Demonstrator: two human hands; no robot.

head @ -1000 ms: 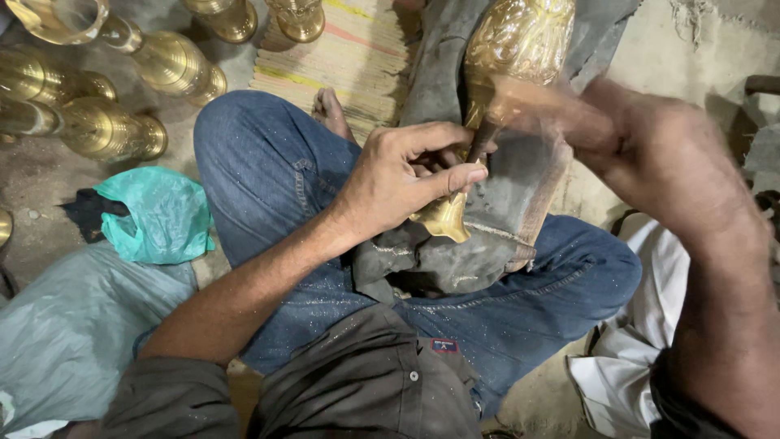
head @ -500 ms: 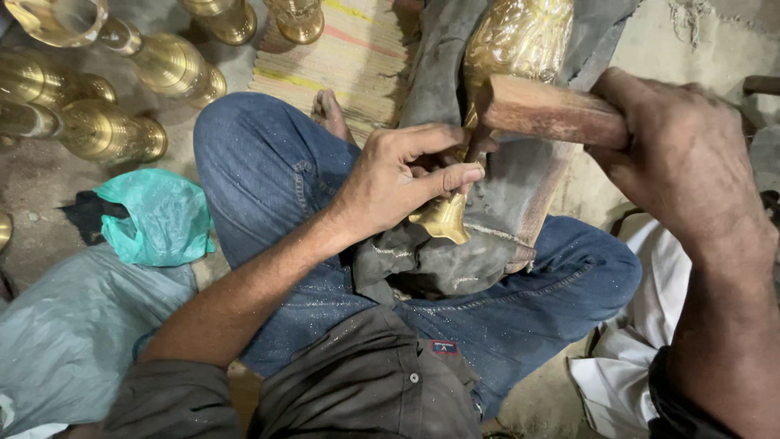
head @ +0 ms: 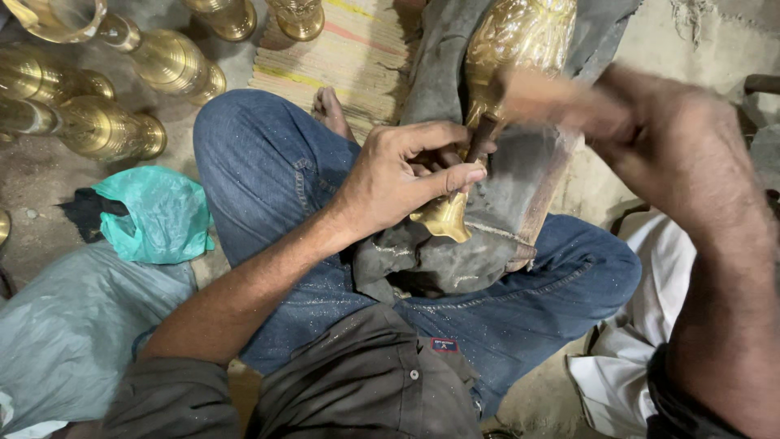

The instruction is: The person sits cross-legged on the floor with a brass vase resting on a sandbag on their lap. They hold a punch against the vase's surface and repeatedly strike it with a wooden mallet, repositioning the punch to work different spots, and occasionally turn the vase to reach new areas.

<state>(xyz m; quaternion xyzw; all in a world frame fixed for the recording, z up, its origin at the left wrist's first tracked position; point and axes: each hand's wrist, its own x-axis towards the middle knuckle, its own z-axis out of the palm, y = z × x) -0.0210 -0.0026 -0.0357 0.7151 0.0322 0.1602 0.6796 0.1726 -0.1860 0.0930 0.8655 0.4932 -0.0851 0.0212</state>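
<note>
A brass vase point(head: 516, 49) lies tilted on a dark grey cloth point(head: 455, 252) across my lap, its flared foot point(head: 443, 223) pointing at me. My left hand point(head: 406, 175) rests on the vase's narrow neck and pinches a thin dark chisel-like tool point(head: 481, 136) against the metal. My right hand point(head: 666, 146) grips a wooden mallet point(head: 552, 97), which is blurred with motion just above the tool's top end. I sit cross-legged in blue jeans.
Several finished brass vases point(head: 110, 130) lie on the dusty floor at the upper left. A teal plastic bag point(head: 154, 215) and a grey sack point(head: 73, 325) sit by my left knee. A striped mat point(head: 349, 49) lies ahead, white cloth point(head: 642, 341) at my right.
The mallet was blurred at the tool a second ago, was lifted and sharp half a second ago, and is now blurred by the tool's head again. My left hand has stayed put.
</note>
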